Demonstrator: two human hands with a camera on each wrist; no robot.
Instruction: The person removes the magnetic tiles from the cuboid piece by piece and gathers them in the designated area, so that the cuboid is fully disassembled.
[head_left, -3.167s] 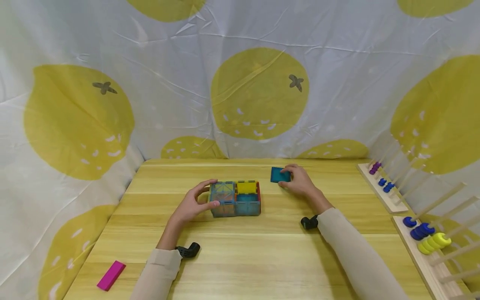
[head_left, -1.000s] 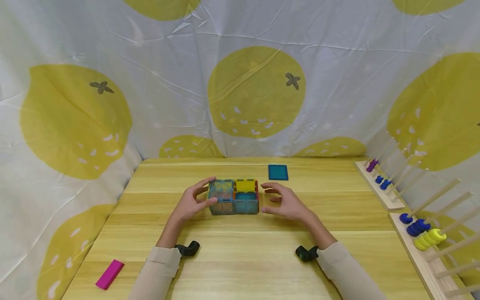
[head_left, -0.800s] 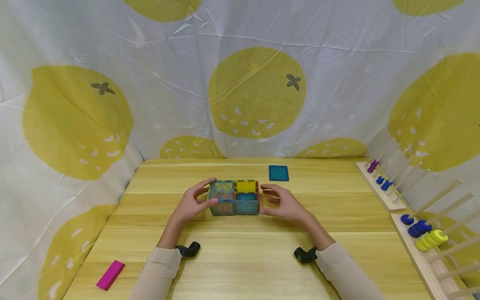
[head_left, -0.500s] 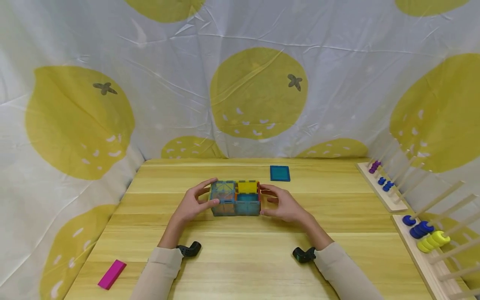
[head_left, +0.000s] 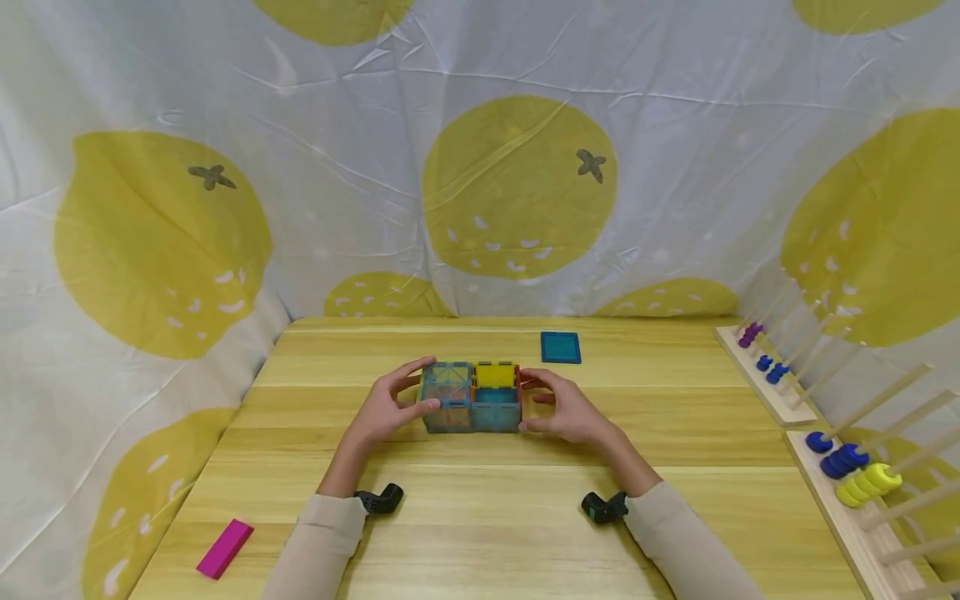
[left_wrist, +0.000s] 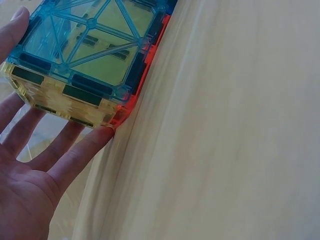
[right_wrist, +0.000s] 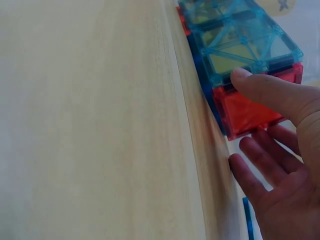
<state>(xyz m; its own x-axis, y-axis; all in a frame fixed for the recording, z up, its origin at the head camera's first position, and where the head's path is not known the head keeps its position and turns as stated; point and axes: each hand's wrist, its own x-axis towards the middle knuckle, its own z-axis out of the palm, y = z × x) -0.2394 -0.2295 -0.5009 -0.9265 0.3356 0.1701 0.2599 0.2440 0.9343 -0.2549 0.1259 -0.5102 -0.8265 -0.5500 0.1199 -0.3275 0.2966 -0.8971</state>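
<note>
A box built of see-through magnetic tiles (head_left: 495, 417) stands on the wooden table. A blue ribbed tile covers its left half, while the right half has an open top with a yellow wall behind. My left hand (head_left: 382, 408) holds the left end, thumb at the front top edge and fingers spread behind; the left wrist view shows those fingertips along the yellow end tile (left_wrist: 60, 95). Around the right end my right hand (head_left: 566, 408) holds the box, its thumb on a blue tile (right_wrist: 240, 45) and its fingertips by the red end tile (right_wrist: 250, 110).
A teal square tile (head_left: 560, 347) lies flat behind the box, to the right. Near the front left is a magenta block (head_left: 225, 548). Two wooden peg racks, one farther back (head_left: 765, 375) and one nearer (head_left: 847, 517), carry coloured beads along the right edge. A lemon-print curtain (head_left: 517, 50) hangs behind.
My right hand has left the teal tile, which stays flat on the table, and moved left and nearer to the box's right end, closing in on it. The left hand stays on the box.
</note>
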